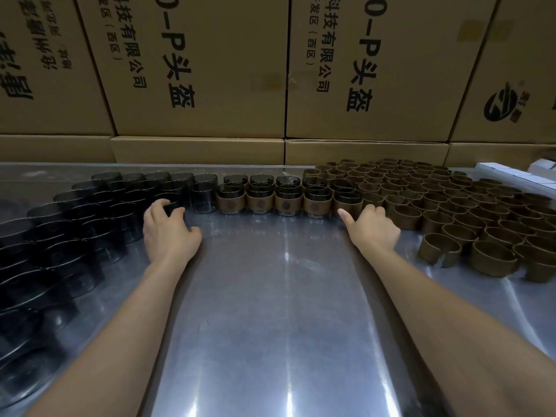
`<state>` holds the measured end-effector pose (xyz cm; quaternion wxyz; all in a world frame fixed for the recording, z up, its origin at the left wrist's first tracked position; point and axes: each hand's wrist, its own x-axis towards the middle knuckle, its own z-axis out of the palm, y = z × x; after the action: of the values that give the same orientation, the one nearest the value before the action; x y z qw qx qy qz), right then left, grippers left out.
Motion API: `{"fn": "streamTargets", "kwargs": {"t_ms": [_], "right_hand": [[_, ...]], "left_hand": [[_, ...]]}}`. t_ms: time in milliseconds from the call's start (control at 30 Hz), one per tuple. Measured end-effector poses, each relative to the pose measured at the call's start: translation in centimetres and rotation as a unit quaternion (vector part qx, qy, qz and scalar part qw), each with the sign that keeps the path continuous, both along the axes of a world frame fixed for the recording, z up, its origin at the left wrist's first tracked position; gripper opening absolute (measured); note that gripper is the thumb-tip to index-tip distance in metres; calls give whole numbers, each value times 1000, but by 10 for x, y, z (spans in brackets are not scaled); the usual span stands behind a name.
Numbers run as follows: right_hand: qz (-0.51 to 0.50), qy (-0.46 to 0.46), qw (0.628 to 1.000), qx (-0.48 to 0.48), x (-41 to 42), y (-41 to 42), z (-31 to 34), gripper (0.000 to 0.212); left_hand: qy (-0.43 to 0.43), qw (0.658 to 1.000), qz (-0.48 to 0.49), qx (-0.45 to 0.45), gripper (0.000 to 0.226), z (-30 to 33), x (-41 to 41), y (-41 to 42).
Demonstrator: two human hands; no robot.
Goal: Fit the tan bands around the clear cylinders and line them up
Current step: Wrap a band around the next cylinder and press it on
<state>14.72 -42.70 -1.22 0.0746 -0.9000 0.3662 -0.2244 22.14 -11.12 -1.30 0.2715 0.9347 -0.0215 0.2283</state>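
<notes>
Cylinders: bare stock L side of table; banded ones lined up centre-back.
Bands: loose, massed R.
L hand: fingers spread over a cylinder rim, not closed.
R hand: curled at a band's edge, grip unclear.
Risk: packed rows, a sideways pull could topple neighbours.

Glossy metal table, clear glassy cylinders, matt cardboard boxes.

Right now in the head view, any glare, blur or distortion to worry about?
Head view: streaky glare on the metal table; wide-angle bend tilts the cardboard boxes; bare cylinders at left go dark and smeared toward the corner; banded cylinders and loose tan bands stay reasonably sharp.
</notes>
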Motion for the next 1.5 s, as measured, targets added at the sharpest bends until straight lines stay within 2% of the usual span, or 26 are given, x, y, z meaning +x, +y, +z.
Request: {"fn": "streamTargets", "kwargs": {"t_ms": [133,233,400,500,667,867,967,1067,1167,1233,1267,1333,1400,1500], "right_hand": [[31,-108,994,20,-17,8,2,45],[95,-122,988,-24,-34,22,1,34],[166,-84,981,-51,-68,44,-1,25],[203,-55,976,-64,-82,55,-4,21],[250,-22,967,-54,-78,59,-4,28],[313,-7,949,-26,-72,53,-7,51],[357,-9,934,-18,-74,54,-5,64],[375,-21,926,-15,-77,54,-4,58],[393,-48,918,25,-79,55,-1,48],[389,-80,916,54,-82,55,0,48],[385,-93,916,61,-83,55,0,48],[377,-122,916,57,-86,56,0,50],[368,-155,915,52,-86,58,2,53],[364,-159,917,42,-84,61,3,51]], "left_hand": [[-27,999,15,23,32,1,-3,-4],[-45,999,17,14,24,1,-5,-5],[-68,997,16,40,52,3,-14,-11],[-71,996,7,51,51,3,-22,-17],[-79,995,-57,29,41,1,-47,-36],[-117,971,-209,7,22,-1,-87,-76],[-113,959,-253,-60,17,-1,-102,-97],[-65,936,-281,-203,8,0,-109,-106],[1,922,-273,-273,11,-1,-101,-102],[66,901,-272,-332,16,-1,-96,-99],[77,901,-274,-328,19,-1,-95,-98],[44,924,-284,-252,22,-2,-94,-98],[16,931,-301,-204,23,-2,-94,-98],[43,937,-309,-156,25,-3,-92,-99]]}}
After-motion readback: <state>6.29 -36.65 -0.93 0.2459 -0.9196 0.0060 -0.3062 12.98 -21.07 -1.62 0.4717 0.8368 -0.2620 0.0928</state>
